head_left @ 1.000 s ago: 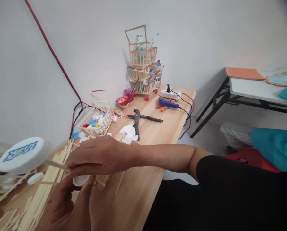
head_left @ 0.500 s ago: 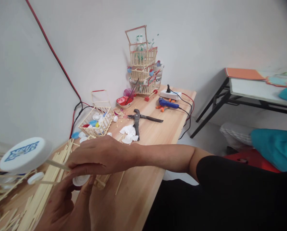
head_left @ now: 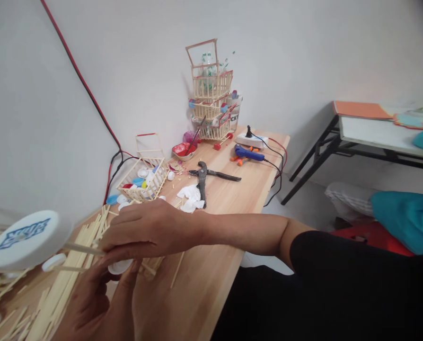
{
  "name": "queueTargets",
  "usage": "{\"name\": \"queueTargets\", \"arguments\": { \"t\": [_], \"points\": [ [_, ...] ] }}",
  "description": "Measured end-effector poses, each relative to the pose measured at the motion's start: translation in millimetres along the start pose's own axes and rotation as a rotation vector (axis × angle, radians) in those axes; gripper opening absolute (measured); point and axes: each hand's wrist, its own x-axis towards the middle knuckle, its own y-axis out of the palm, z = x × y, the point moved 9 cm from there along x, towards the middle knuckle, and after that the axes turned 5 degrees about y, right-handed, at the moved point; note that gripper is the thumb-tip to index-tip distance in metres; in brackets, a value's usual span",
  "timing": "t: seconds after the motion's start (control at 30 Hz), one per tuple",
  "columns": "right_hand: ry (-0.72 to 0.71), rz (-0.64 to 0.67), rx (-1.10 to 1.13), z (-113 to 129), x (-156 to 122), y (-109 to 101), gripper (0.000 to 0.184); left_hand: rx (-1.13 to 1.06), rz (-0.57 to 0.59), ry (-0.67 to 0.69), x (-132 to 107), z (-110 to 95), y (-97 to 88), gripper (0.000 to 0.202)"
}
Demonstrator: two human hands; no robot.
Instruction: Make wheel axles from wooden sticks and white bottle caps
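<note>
My right hand (head_left: 151, 228) reaches across from the right, its fingers pinched on a thin wooden stick (head_left: 80, 248). A large white cap with blue lettering (head_left: 25, 238) sits on the stick's far end at the left. Below it, my left hand (head_left: 101, 303) has its fingers closed around a small white bottle cap (head_left: 119, 266), right under the right hand's fingers. A loose pile of wooden sticks (head_left: 67, 279) lies on the wooden table (head_left: 211, 265) beneath both hands.
A stick-built basket with coloured caps (head_left: 143, 179), black pliers (head_left: 204, 180), white tissue (head_left: 190, 196), a blue glue gun (head_left: 249, 153), a power strip (head_left: 251, 139) and stacked stick carts (head_left: 211, 99) stand further back. A second table (head_left: 382, 132) is at right.
The large white cap on the stick has dropped slightly and shifted left. Both hands keep their grip in nearly the same place.
</note>
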Motion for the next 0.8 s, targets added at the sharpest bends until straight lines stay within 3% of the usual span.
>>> {"name": "queueTargets", "arguments": {
  "t": [0.5, 0.8],
  "points": [
    [-0.001, 0.019, 0.013, -1, 1, 4, 0.033, -0.038, 0.021, -0.033, 0, 10, 1.1, 0.036],
    [0.013, 0.021, 0.01, 0, 0, 3, 0.026, -0.064, 0.023, -0.047, -1, 9, 2.4, 0.042]
  ]
}}
